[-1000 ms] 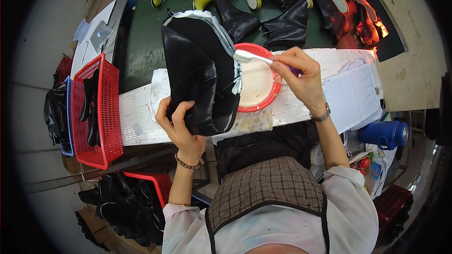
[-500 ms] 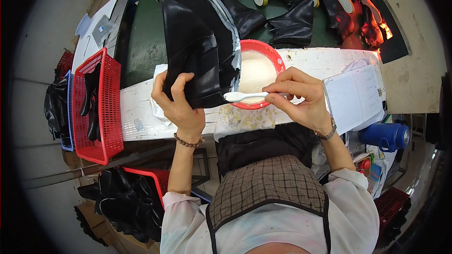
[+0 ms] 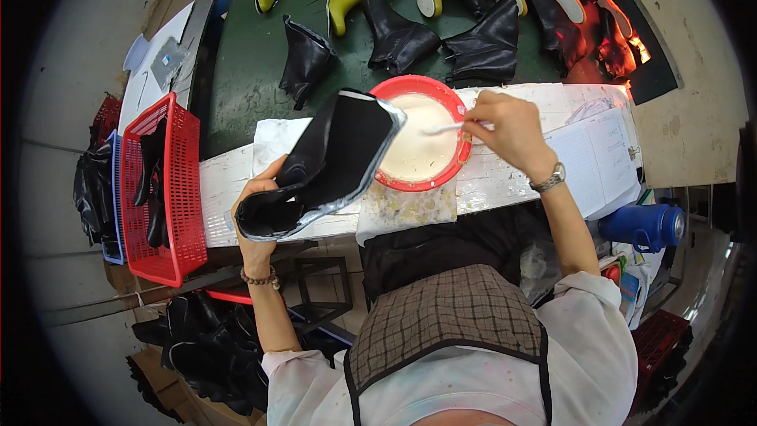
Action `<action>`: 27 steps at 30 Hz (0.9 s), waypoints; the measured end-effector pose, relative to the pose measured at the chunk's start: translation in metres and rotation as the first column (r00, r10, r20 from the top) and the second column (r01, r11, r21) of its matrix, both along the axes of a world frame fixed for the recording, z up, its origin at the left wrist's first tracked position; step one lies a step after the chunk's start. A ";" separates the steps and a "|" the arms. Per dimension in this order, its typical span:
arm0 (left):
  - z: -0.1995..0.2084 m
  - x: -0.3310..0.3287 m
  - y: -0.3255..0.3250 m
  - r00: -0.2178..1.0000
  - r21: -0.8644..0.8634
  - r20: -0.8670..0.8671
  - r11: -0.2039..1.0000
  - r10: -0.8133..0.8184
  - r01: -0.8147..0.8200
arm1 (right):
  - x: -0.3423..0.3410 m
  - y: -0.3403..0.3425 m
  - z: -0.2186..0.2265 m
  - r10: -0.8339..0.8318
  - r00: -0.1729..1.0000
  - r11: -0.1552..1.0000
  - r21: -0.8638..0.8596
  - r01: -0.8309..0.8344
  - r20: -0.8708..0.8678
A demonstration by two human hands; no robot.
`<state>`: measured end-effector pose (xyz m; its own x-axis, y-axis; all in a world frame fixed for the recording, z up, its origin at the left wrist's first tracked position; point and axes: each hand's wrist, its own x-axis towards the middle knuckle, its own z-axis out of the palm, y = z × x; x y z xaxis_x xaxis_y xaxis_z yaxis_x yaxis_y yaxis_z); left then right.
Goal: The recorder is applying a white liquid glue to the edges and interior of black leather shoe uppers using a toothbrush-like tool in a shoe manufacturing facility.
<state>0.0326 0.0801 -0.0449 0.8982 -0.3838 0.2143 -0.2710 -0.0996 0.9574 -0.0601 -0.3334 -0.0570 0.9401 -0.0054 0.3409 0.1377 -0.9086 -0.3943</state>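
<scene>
The left hand (image 3: 256,217) grips a black boot upper (image 3: 327,162) left of the red bowl (image 3: 418,134) — tilted clear; the right hand (image 3: 505,122) pinches a white brush (image 3: 443,129) over the bowl's pale glue — dipping.

The white surface (image 3: 505,181) is narrow and mostly taken: the red bowl (image 3: 453,99) sits mid-strip, with the black boot piece (image 3: 331,158) tilted over its left rim and hanging past the near edge. Left of that a short bare stretch runs to the red basket (image 3: 185,181), which blocks that end. To the right, an open notebook (image 3: 599,158) covers the surface. Beyond the bowl, boots (image 3: 398,35) crowd the green belt (image 3: 244,87), leaving gaps only at its left
</scene>
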 end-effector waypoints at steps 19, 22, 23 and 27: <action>-0.022 0.010 0.013 0.947 -0.308 -0.235 0.941 -0.217 0.140 | -0.009 -0.004 0.042 0.216 0.951 0.855 0.428 -0.294 0.222; -0.021 0.008 0.010 0.930 -0.311 -0.241 0.930 -0.276 0.195 | -0.002 0.001 0.048 0.228 0.950 0.849 0.433 -0.302 0.214; -0.024 0.010 0.013 0.909 -0.293 -0.281 0.929 -0.308 0.224 | 0.001 0.003 0.049 0.226 0.950 0.850 0.434 -0.300 0.215; -0.024 0.009 0.006 0.834 -0.393 -0.394 0.891 -0.387 0.228 | 0.011 0.005 0.053 0.286 0.920 0.860 0.350 -0.370 0.269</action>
<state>0.0415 0.0861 -0.0689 0.7689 -0.6389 -0.0246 0.2329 0.2440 0.9414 -0.0487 -0.3280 -0.0043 0.8219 0.1207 0.5567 0.5147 -0.5760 -0.6350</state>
